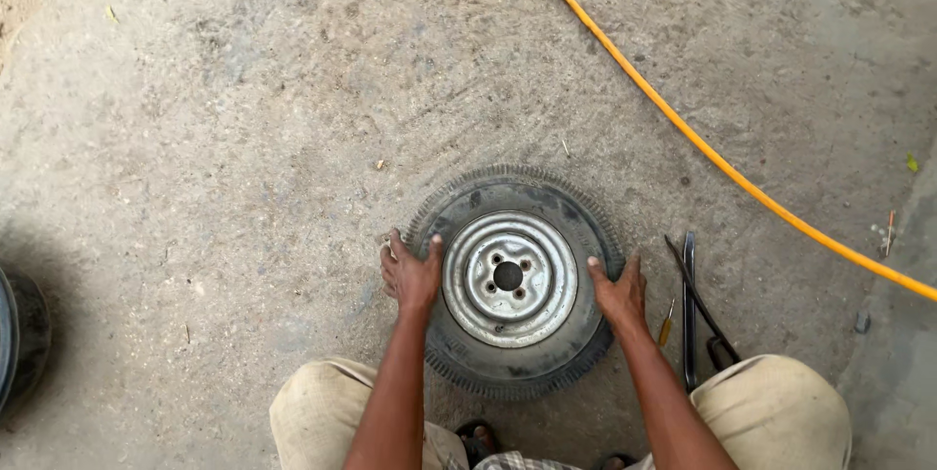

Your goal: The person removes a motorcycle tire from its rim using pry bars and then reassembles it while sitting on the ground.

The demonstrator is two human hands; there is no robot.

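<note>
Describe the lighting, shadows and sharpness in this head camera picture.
Head view: soft, even daylight with no glare, not even on the metal rim. Shadows are faint, apart from a darker patch at the lower left by a cut-off wheel. The tyre, left hand and right hand look sharp, and the yellow hose appears to bow toward the right edge, perhaps from the wide lens.

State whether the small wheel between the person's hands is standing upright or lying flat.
Lying flat. The wheel rests on its side on the concrete ground, its metal rim face and bolt holes turned up toward the camera.
</note>
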